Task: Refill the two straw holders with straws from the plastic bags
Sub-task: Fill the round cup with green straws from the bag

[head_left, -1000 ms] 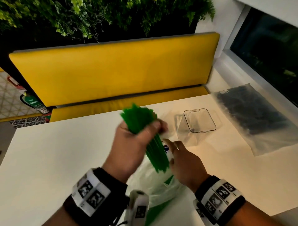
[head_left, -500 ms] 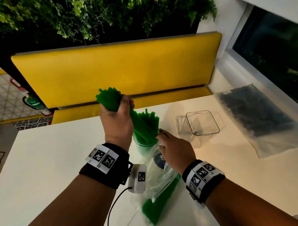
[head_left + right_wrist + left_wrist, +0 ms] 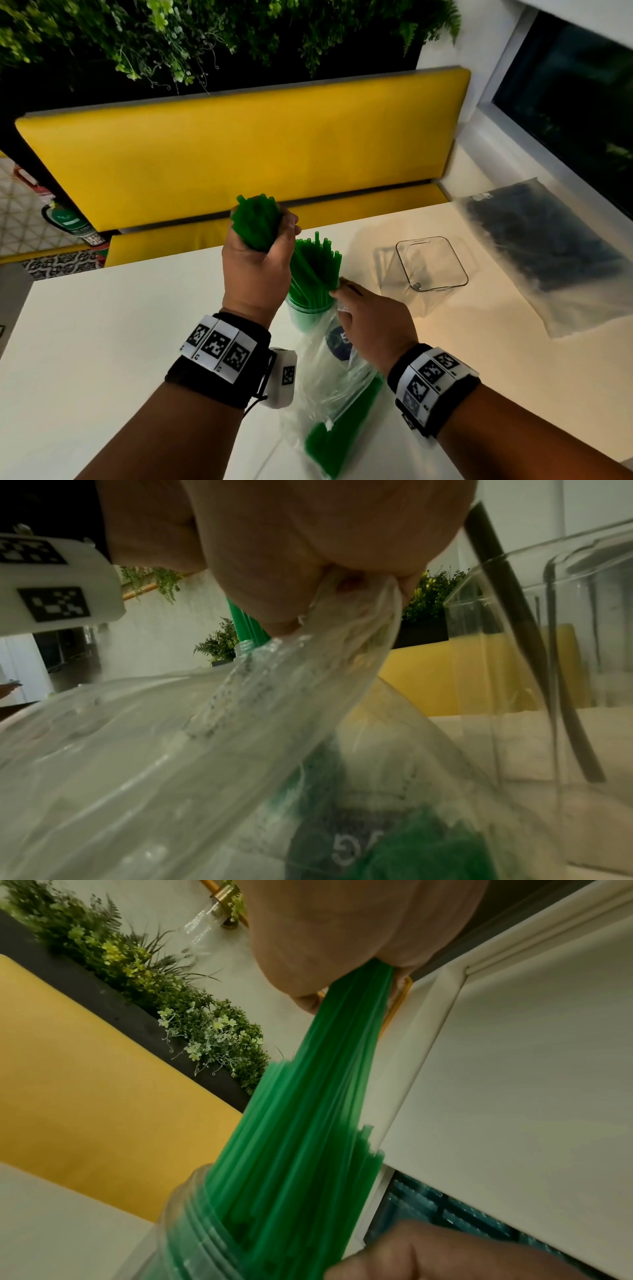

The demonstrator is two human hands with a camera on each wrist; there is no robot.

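Note:
My left hand (image 3: pixel 258 253) grips a bundle of green straws (image 3: pixel 255 219) near its top; the bundle's lower ends stand inside a clear round holder (image 3: pixel 305 313) that holds more green straws (image 3: pixel 317 265). In the left wrist view the bundle (image 3: pixel 308 1110) slants down from my fist into the holder (image 3: pixel 178 1240). My right hand (image 3: pixel 371 320) pinches the mouth of a clear plastic bag (image 3: pixel 329 383) with green straws (image 3: pixel 342 425) left in its bottom. The right wrist view shows the bag (image 3: pixel 240 723) bunched in my fingers. A second, square clear holder (image 3: pixel 430 263) stands to the right.
A plastic bag of black straws (image 3: pixel 548 246) lies at the table's right. The white table (image 3: pixel 102 342) is backed by a yellow bench (image 3: pixel 239 147) with plants above. A window runs along the right side.
My left hand lifted the green bundle out of the bag, carried it up and left, then stood its lower ends in the round holder. The right hand kept hold of the bag.

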